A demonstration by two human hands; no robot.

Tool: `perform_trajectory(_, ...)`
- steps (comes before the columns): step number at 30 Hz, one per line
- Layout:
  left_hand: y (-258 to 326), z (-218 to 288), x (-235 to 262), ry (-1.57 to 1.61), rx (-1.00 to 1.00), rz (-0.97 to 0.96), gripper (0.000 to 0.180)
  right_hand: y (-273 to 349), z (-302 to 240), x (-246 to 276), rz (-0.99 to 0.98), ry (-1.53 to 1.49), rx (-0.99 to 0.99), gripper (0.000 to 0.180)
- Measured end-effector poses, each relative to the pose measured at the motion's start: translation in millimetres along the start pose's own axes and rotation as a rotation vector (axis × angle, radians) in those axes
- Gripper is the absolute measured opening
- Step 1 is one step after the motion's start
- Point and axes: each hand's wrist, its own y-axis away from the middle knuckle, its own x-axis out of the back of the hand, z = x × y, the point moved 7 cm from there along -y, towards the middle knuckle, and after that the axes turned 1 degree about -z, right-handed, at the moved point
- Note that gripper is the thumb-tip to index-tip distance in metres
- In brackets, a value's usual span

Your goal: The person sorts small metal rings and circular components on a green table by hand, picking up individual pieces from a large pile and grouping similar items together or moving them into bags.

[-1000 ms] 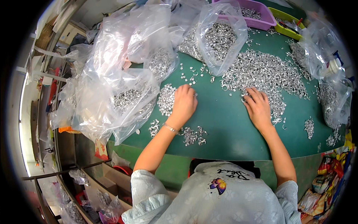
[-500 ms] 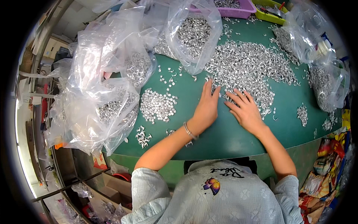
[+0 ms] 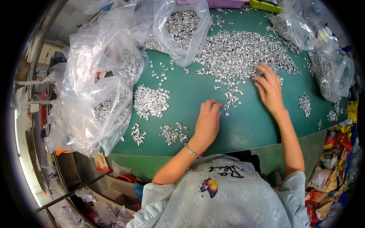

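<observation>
Many small, curved silver metal pieces lie heaped on the green table. My right hand rests at the near right edge of the heap, its fingers apart and fingertips among the pieces. My left hand is at the table's near middle, fingers bent and pressed together. Whatever may be under those fingers is hidden. Between the hands, a short trail of metal pieces reaches down from the heap. To the left sit a patch of small, roundish silver pieces and two small piles of curved ones.
Clear plastic bags of metal pieces crowd the left side. Another open bag stands behind the heap, with more bags at right. A purple tray and yellow-green tray are at the far edge. A small pile lies right.
My left hand has drawn back from the heap toward me. My right hand has moved right and farther along the heap's edge. A trail of pieces now shows between them. The view has shifted slightly.
</observation>
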Motion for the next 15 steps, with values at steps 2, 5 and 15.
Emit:
perform_trajectory(2,-5.1,2.4,6.0,-0.01,0.0,0.088,0.032,8.4,-29.1,-1.7,0.034,-0.198,-0.056,0.026)
perform_trajectory(5,-15.7,18.9,6.6,-0.201,-0.112,0.056,0.033,18.9,-67.8,-20.1,-0.134,-0.197,0.068,0.027)
perform_trajectory(15,-9.6,-16.0,12.2,0.187,0.036,0.134,0.033,58.1,-15.2,6.4,0.077,-0.355,-0.306,0.018)
